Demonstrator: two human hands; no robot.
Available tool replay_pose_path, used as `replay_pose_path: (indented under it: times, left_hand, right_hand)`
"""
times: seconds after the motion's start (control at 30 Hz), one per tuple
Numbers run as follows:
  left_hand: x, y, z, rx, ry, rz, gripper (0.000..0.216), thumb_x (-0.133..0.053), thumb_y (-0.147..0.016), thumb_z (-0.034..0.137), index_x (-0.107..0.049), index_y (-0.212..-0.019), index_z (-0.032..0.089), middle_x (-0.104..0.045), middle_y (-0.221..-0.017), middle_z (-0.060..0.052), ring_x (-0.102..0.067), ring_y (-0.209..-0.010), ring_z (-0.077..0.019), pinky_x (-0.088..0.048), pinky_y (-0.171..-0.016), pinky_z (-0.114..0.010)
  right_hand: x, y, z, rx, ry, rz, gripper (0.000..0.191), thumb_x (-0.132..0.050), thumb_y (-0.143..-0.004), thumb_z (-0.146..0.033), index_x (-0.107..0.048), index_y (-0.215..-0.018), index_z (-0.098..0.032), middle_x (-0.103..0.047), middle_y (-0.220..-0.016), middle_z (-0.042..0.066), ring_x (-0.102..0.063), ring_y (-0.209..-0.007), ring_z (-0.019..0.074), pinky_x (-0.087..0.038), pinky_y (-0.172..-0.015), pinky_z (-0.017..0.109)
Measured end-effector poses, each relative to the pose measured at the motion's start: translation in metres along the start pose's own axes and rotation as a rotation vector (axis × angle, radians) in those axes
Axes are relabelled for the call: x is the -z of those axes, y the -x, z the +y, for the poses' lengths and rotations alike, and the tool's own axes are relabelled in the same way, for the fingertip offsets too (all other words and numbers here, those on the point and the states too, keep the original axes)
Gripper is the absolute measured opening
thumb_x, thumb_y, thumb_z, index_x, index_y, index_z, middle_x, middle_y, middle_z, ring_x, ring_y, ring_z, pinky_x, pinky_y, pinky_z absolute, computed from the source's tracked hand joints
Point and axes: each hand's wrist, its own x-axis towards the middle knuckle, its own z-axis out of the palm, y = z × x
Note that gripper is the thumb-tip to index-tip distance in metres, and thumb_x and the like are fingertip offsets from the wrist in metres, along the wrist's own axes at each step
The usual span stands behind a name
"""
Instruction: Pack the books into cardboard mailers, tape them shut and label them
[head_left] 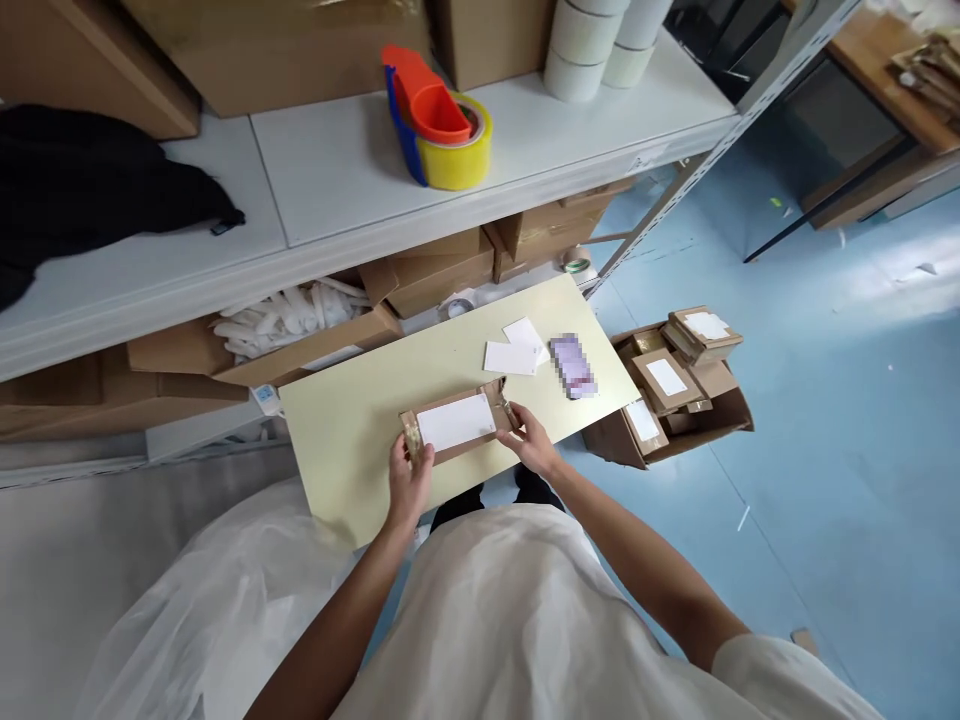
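A small cardboard box (450, 455) with a white label (456, 422) on its upper face is over the pale yellow tabletop (360, 420). My left hand (410, 482) grips its left end, where shiny tape shows. At the right end, my right hand (531, 440) has its fingers closed on the box's edge, beside a raised flap (498, 394). Behind the box lie two white paper slips (511, 358), partly overlapping. A purple, blurred-out item (573, 366) rests to their right.
An open carton (697, 430) of labelled boxes stands on the blue floor at right. A shelf (330, 185) above the table's far side carries a tape dispenser (439, 130), white rolls (577, 55) and black cloth (97, 200). Clear plastic sheeting (232, 590) lies at lower left.
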Motion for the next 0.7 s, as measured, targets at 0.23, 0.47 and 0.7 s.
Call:
replay_pose_path:
  times: [0.23, 0.47, 0.7]
  left_hand:
    - [-0.016, 0.036, 0.074, -0.118, -0.099, 0.111, 0.059, -0.053, -0.078, 0.054, -0.047, -0.127, 0.021, -0.056, -0.124, -0.009, -0.054, -0.112, -0.0228, -0.046, -0.093, -0.034]
    - [-0.155, 0.058, 0.15, -0.292, -0.184, -0.35, 0.067, -0.058, -0.076, 0.055, -0.04, -0.129, 0.019, -0.051, -0.129, -0.014, -0.053, -0.114, -0.0251, -0.047, -0.092, -0.037]
    - [-0.376, 0.07, 0.18, -0.414, -0.37, -0.818, 0.068, -0.061, -0.076, 0.05, -0.042, -0.129, 0.012, -0.052, -0.13, -0.017, -0.05, -0.119, -0.0269, -0.038, -0.102, -0.04]
  right_hand:
    - [0.083, 0.037, -0.012, 0.204, -0.094, -0.057, 0.059, -0.06, -0.079, -0.048, -0.044, -0.132, -0.027, -0.053, -0.124, 0.009, -0.052, -0.108, 0.0225, -0.047, -0.088, 0.04]
    - [0.214, 0.094, 0.033, 0.211, -0.124, 0.381, 0.064, -0.055, -0.079, -0.058, -0.045, -0.134, -0.025, -0.05, -0.113, 0.009, -0.051, -0.106, 0.0245, -0.047, -0.088, 0.039]
    - [0.325, 0.114, 0.12, -0.082, -0.095, 0.984, 0.062, -0.052, -0.08, -0.059, -0.049, -0.13, -0.022, -0.049, -0.113, 0.011, -0.049, -0.108, 0.027, -0.047, -0.089, 0.044]
